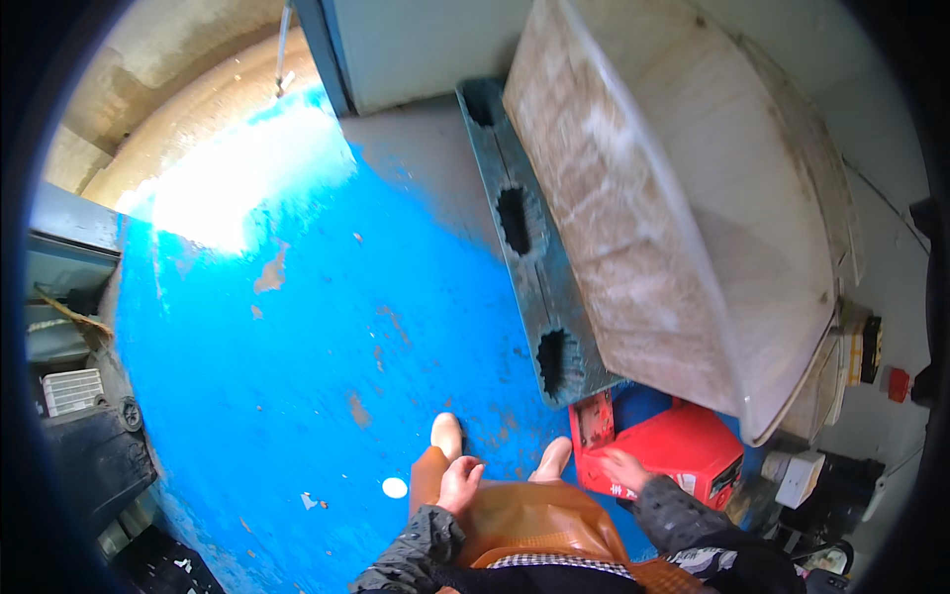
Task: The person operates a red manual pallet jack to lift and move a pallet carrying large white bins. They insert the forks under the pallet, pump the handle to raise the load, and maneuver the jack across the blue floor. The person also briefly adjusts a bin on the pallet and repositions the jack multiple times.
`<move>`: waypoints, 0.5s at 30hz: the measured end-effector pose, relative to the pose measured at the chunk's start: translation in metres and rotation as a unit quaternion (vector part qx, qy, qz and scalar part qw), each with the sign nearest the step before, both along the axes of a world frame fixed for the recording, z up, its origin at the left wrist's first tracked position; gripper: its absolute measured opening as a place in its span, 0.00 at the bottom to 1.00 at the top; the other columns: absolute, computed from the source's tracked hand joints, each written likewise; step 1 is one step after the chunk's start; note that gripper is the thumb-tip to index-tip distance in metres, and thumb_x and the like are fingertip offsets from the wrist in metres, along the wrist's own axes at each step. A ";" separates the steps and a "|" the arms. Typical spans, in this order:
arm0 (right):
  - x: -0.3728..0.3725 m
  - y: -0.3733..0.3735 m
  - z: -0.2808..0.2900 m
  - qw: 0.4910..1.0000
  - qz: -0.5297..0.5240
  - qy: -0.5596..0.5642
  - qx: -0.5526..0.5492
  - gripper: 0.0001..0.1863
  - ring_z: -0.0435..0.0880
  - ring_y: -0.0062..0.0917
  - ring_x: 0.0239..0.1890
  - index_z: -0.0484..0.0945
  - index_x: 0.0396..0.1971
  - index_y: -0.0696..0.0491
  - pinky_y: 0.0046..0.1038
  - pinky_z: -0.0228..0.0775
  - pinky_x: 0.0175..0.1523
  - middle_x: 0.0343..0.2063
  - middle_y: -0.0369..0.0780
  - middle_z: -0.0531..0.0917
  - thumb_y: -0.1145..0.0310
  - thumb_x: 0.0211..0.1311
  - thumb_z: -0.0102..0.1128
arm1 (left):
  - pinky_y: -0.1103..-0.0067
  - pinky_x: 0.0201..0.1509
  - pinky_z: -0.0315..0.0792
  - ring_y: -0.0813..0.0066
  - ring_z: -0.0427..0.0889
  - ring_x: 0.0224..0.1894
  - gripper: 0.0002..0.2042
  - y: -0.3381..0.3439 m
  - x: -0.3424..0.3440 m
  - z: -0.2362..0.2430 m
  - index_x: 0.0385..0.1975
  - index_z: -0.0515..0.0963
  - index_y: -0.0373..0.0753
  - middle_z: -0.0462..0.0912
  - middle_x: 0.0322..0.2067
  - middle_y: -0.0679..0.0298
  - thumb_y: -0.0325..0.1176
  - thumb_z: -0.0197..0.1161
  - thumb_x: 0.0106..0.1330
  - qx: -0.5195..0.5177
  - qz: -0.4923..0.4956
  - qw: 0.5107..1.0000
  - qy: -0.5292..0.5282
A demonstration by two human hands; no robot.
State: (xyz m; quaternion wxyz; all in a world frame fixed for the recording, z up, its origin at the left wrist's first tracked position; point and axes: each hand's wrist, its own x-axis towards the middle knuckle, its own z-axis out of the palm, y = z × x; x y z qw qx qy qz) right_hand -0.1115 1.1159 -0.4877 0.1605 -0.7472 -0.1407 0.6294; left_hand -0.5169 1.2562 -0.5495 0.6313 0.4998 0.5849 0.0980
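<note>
My left hand [460, 483] is held in front of the brown apron [539, 520], its fingers curled in, and nothing shows in them. My right hand [625, 469] reaches out with its fingers stretched over a red machine housing [683, 445] with a sloped casing and a dark panel at its end. Whether the fingertips touch the housing, I cannot tell. A red metal part [595, 422] of it stands upright beside the dark green plastic pallet [529, 259]. Dark patterned sleeves cover both my forearms.
A large, stained whitish tub [633, 188] stands at the pallet, others behind it. Blue floor [297, 327] with worn patches spreads left, glaring near the doorway. A white round spot [394, 487] lies by my boots. A dark bin [94, 455] and white crate [72, 391] stand left.
</note>
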 end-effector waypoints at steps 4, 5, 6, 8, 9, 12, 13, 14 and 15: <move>0.105 -0.097 0.154 0.882 -0.464 -0.018 -0.078 0.38 0.84 0.47 0.50 0.69 0.62 0.53 0.51 0.79 0.54 0.51 0.57 0.81 0.32 0.74 0.41 | 0.73 0.41 0.80 0.69 0.86 0.36 0.10 0.083 -0.061 0.114 0.40 0.81 0.35 0.87 0.33 0.56 0.36 0.67 0.70 0.004 0.062 0.998 -0.017; 0.141 -0.101 0.183 0.845 -0.533 -0.052 0.004 0.41 0.81 0.49 0.56 0.66 0.65 0.52 0.52 0.76 0.59 0.56 0.58 0.77 0.30 0.72 0.42 | 0.73 0.39 0.79 0.71 0.85 0.33 0.10 0.113 -0.063 0.137 0.39 0.81 0.34 0.86 0.32 0.57 0.36 0.67 0.71 0.044 0.072 0.996 -0.021; 0.157 -0.108 0.208 0.781 -0.602 -0.159 0.044 0.44 0.78 0.50 0.62 0.63 0.69 0.52 0.53 0.72 0.63 0.62 0.58 0.74 0.29 0.71 0.44 | 0.73 0.36 0.77 0.75 0.82 0.31 0.11 0.142 -0.062 0.161 0.39 0.80 0.34 0.85 0.30 0.60 0.37 0.66 0.72 0.013 0.104 0.993 -0.046; 0.184 -0.096 0.256 0.745 -0.637 -0.172 0.097 0.61 0.66 0.51 0.72 0.42 0.79 0.52 0.53 0.62 0.72 0.73 0.56 0.59 0.22 0.61 0.52 | 0.78 0.32 0.75 0.81 0.80 0.30 0.11 0.197 -0.047 0.208 0.41 0.79 0.35 0.83 0.28 0.64 0.38 0.65 0.74 -0.011 0.136 0.985 -0.106; 0.192 -0.074 0.267 0.771 -0.612 -0.147 0.098 0.66 0.56 0.52 0.77 0.32 0.80 0.48 0.54 0.55 0.75 0.77 0.54 0.51 0.22 0.58 0.55 | 0.79 0.31 0.75 0.81 0.79 0.29 0.11 0.229 -0.034 0.228 0.41 0.78 0.35 0.82 0.28 0.65 0.38 0.64 0.74 -0.001 0.125 0.983 -0.131; 0.191 0.011 0.265 0.845 -0.516 -0.030 0.136 0.55 0.66 0.47 0.72 0.52 0.76 0.50 0.54 0.62 0.70 0.73 0.52 0.62 0.33 0.60 0.66 | 0.76 0.38 0.80 0.75 0.84 0.37 0.12 0.327 0.028 0.281 0.45 0.78 0.35 0.83 0.36 0.63 0.39 0.62 0.76 0.012 0.083 0.980 -0.178; 0.186 0.032 0.260 0.836 -0.530 -0.106 0.096 0.49 0.68 0.45 0.70 0.58 0.73 0.53 0.53 0.62 0.71 0.70 0.50 0.66 0.37 0.63 0.65 | 0.75 0.40 0.81 0.74 0.84 0.39 0.12 0.362 0.054 0.295 0.45 0.78 0.35 0.83 0.38 0.62 0.39 0.62 0.76 0.019 0.059 0.978 -0.200; 0.183 0.056 0.247 0.826 -0.538 -0.156 0.065 0.44 0.71 0.42 0.68 0.63 0.70 0.56 0.52 0.62 0.71 0.68 0.48 0.71 0.41 0.65 0.65 | 0.74 0.43 0.81 0.73 0.85 0.41 0.13 0.392 0.080 0.308 0.46 0.78 0.34 0.84 0.41 0.61 0.40 0.62 0.76 0.017 0.047 0.975 -0.219; 0.179 0.071 0.236 0.833 -0.509 -0.203 0.079 0.38 0.74 0.40 0.64 0.68 0.67 0.58 0.49 0.66 0.68 0.64 0.45 0.75 0.48 0.67 0.65 | 0.73 0.45 0.82 0.71 0.85 0.42 0.15 0.419 0.103 0.319 0.49 0.78 0.34 0.83 0.42 0.59 0.41 0.63 0.76 0.013 0.032 0.970 -0.239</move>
